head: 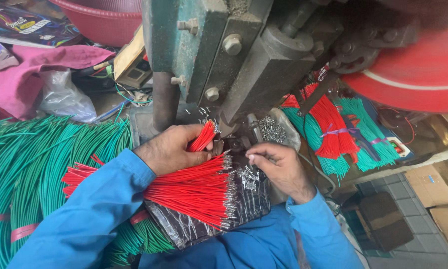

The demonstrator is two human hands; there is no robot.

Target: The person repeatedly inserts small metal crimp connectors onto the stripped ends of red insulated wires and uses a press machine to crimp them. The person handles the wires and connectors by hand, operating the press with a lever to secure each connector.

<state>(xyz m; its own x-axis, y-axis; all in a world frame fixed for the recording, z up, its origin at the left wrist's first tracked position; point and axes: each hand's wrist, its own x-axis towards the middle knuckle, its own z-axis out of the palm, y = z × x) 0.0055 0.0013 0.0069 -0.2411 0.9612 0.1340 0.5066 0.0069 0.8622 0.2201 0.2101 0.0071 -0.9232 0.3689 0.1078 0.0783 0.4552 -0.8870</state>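
My left hand [171, 148] grips a small bunch of short red wires [202, 137], their ends pointing up toward the base of a green press machine [209, 55]. Below that hand a fan of cut red wires with metal terminals [194, 192] lies on a black plastic sheet [184, 229]. My right hand [279, 167] rests to the right of the fan, fingers pinched over loose metal terminals [248, 175]; what it pinches is too small to tell.
A large bundle of green wires [29, 164] fills the left. Tied bundles of red and green wires [333, 129] lie right of the machine, under a red wheel [413, 74]. A red basin [102, 20], pink cloth and cardboard boxes [433, 189] surround the bench.
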